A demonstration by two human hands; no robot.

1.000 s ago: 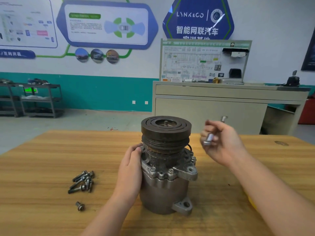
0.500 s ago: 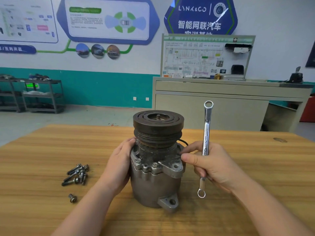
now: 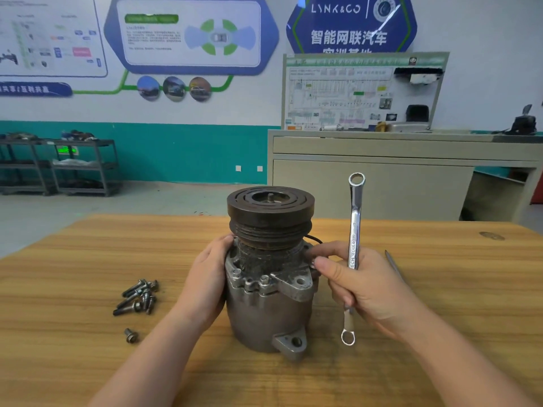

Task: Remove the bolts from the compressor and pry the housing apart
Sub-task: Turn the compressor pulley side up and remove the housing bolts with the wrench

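the compressor (image 3: pixel 269 277) stands upright mid-counter (image 3: pixel 88 362), pulley end up. the left hand (image 3: pixel 205 284) presses flat against the compressor's left flank, fingers (image 3: pixel 221 245) relaxed and together on the housing. the right hand (image 3: pixel 360 289), just right of the compressor, grips a ring spanner (image 3: pixel 354 230) held upright, while thumb and forefinger reach to the flange edge; whether they pinch a bolt, cannot tell. loose bolts (image 3: pixel 138 296) lie left of the compressor, one bolt (image 3: pixel 130 335) apart nearer the camera.
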